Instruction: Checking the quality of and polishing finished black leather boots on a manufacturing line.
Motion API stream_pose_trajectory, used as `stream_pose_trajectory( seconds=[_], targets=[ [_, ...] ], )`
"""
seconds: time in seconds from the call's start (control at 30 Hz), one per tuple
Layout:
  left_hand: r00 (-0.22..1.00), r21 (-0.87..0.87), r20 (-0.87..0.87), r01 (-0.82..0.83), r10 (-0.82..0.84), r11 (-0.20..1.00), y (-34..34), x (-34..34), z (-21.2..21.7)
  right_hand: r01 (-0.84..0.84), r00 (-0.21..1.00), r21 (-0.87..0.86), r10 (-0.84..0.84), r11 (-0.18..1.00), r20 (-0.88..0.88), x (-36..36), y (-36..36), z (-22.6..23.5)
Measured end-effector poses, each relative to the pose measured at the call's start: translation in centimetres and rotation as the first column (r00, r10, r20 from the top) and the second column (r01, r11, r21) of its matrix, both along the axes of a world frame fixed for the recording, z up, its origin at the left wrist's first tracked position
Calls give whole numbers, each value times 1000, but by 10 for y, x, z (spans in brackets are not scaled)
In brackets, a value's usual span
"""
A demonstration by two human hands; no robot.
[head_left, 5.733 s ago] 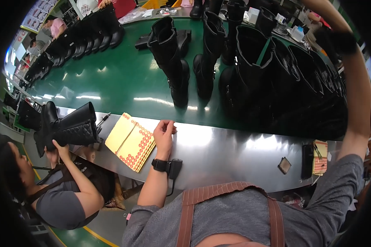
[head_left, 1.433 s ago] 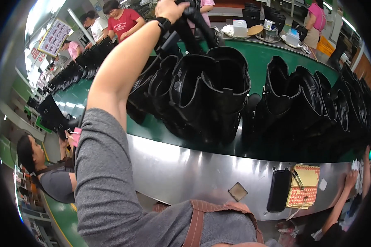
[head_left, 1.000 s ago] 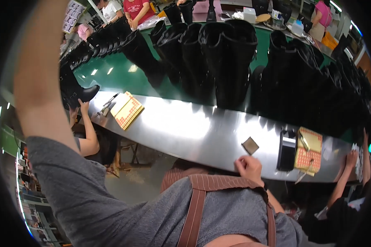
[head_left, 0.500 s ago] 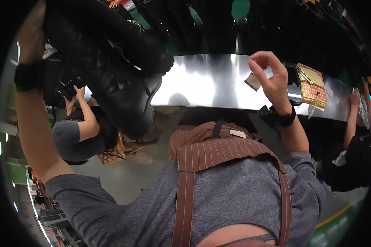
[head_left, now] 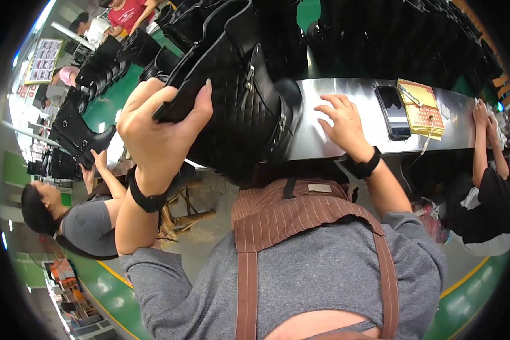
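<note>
My left hand (head_left: 158, 124) is closed on the upper rim of a tall black boot (head_left: 241, 96), thumb on one side of the leather and fingers on the other. The boot has quilted panels, buckled straps and metal zip pulls, and it tilts with its foot toward the right. Whether a second boot lies behind it, I cannot tell. Over the shiny metal bench (head_left: 317, 144), my right hand (head_left: 344, 122) is open with fingers apart and nothing seen in it, just right of the boot.
A dark phone (head_left: 393, 113) and a yellow-and-red patterned packet (head_left: 420, 110) lie on the bench at the right. Rows of black boots (head_left: 391, 48) stand beyond. A co-worker (head_left: 85, 221) at the left handles another boot (head_left: 76, 133); another person's arms (head_left: 481, 136) reach in at the right.
My left hand has brought the boot down and right, turning it shaft-up. My right hand has moved left and down and its curled fingers have spread; the small flat piece beside it is no longer seen.
</note>
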State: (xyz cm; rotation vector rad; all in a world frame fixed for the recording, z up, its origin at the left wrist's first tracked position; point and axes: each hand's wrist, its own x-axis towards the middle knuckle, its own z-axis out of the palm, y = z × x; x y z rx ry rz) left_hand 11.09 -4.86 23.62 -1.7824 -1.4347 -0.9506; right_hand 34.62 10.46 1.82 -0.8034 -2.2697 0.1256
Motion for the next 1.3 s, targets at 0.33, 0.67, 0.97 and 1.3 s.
stream_pose_trajectory(
  seconds=[0.33,0.67,0.97,1.3],
  targets=[
    [973,17,183,138,-139,990,32,15,31,-429,885,-314,324,847,-333,19,-8,59],
    [917,-60,219,354,-334,933,0,-13,-69,-183,827,-366,-59,912,-559,-64,-10,-4],
    [694,-433,717,369,67,823,-46,13,-209,-225,803,-420,-76,879,-591,-31,-14,-22],
    [535,81,838,72,-107,994,18,-14,-220,-179,567,-337,-182,924,-803,-12,-6,-5]
  ],
)
